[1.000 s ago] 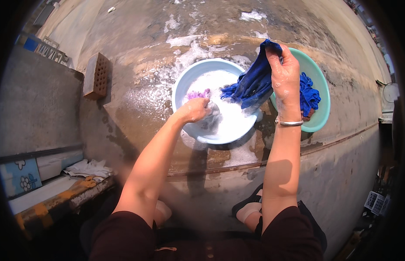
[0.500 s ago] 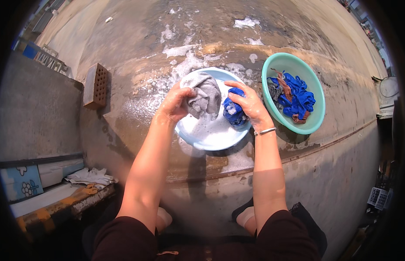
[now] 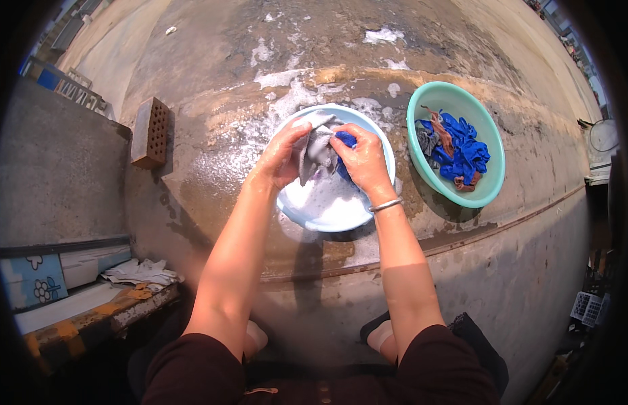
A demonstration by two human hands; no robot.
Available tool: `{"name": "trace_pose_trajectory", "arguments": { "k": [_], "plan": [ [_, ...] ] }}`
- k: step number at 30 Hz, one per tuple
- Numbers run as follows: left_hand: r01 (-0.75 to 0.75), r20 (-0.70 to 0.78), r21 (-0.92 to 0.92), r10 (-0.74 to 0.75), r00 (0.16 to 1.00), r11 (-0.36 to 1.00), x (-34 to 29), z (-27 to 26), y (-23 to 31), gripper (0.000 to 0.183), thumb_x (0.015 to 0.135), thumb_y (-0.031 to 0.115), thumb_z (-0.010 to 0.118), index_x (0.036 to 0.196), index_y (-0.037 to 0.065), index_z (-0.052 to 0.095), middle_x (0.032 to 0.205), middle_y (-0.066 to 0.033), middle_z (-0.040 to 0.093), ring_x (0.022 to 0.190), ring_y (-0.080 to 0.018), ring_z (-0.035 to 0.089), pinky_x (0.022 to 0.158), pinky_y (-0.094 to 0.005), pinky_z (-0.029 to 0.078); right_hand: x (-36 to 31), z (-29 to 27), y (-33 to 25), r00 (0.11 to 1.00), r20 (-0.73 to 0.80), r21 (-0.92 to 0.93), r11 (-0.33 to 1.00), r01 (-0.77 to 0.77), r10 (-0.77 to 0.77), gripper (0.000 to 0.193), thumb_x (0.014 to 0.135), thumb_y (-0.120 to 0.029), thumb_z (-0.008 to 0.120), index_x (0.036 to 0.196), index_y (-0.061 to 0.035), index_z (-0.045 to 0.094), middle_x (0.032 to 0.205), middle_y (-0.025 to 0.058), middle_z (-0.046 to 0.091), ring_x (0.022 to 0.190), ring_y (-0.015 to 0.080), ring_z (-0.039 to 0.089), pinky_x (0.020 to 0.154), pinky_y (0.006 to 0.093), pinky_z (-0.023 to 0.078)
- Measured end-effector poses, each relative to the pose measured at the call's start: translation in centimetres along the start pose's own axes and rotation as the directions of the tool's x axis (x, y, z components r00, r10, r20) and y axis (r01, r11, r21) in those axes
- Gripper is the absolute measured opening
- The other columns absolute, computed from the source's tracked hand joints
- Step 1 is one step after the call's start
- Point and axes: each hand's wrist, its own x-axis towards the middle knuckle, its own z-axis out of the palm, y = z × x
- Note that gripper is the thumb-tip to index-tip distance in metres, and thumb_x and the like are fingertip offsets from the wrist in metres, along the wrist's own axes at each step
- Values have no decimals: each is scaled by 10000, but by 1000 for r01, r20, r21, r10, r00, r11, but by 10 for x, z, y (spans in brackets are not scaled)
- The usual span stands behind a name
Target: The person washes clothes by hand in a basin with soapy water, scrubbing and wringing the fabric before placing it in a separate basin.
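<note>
Over a light blue basin (image 3: 297, 217) of white suds, my left hand (image 3: 285, 154) is closed round a wet grey cloth (image 3: 316, 150). My right hand (image 3: 362, 159) has come up against the cloth's right side, with its thumb and fingers pinching there. A bunched blue cloth (image 3: 345, 140) shows beneath and between the fingers of that hand, and the rest of it is hidden. A metal bangle circles my right wrist. The two hands are close together above the foam.
A green basin (image 3: 495, 181) right of the suds holds blue, brown and grey wet cloths (image 3: 468, 147). Left on the ground stands a perforated brick (image 3: 150, 135). Foam patches (image 3: 383, 36) streak the wet concrete. A low striped ledge (image 3: 91, 317) with rags lies at lower left.
My right hand has moved left, bringing the blue cloth against the grey one. The grey cloth has shifted slightly and is now gathered between both hands.
</note>
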Motion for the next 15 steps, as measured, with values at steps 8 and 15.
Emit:
{"name": "trace_pose_trajectory", "arguments": {
  "k": [8, 15],
  "plan": [
    [22, -61, 993, 355, 933, 113, 5, 3, 4, 419, 765, 86, 624, 1183, 96, 605, 938, -156, 673, 880, -305, 654, 769, -404, 504, 10, -36, 11, 997, -27, -86, 994, -70, 68, 223, 932, -220, 580, 986, -8, 537, 829, 155, 580, 771, 267, 527, 752, 363, 444],
    [-69, -68, 883, 271, 960, 465, 14, -20, 6, 401, 871, 223, 658, 1251, 123, 574, 981, -97, 647, 920, -215, 605, 821, -346, 492, 14, -50, -4, 990, -8, -178, 974, -141, 142, 192, 906, -199, 610, 950, -14, 586, 796, 143, 592, 739, 218, 554, 707, 350, 448]
  ]
}}
